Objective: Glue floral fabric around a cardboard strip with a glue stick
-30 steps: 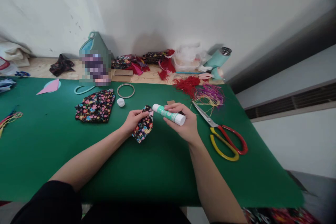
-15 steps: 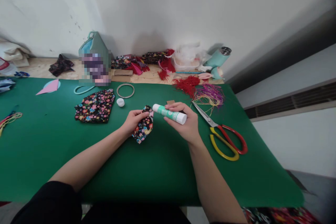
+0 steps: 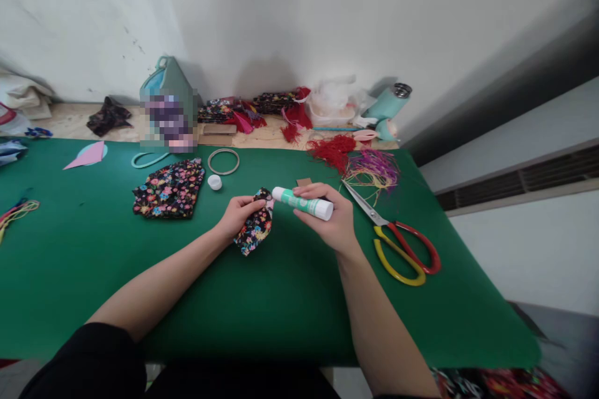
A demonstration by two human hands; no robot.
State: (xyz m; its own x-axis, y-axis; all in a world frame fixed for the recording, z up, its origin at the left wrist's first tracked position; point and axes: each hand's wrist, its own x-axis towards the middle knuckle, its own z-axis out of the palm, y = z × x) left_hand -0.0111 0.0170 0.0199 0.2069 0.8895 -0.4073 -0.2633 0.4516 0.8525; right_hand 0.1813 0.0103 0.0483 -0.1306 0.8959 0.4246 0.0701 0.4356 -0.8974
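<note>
My left hand [image 3: 238, 217] pinches a small piece of black floral fabric [image 3: 256, 229] between thumb and fingers, its lower point hanging down. In my right hand [image 3: 337, 219] is a white and green glue stick [image 3: 302, 202], gripped along its barrel and tilted. Its uncapped end meets or almost meets the fabric's upper right edge; the exact contact is too small to tell. A white cap [image 3: 214, 182] lies on the green mat to the left. Farther left rests a larger folded piece of floral fabric [image 3: 169, 190].
Scissors [image 3: 384, 224] with red and yellow handles lie right of my right hand. Red tassels [image 3: 331, 153] and purple and yellow threads [image 3: 374, 168] are behind them. A grey ring [image 3: 223, 162] sits beyond the cap. A pouch [image 3: 171, 106] and a flask [image 3: 390, 101] stand along the wall.
Almost nothing differs. The fabric's lower tip has shifted very slightly left, while both hands keep their holds.
</note>
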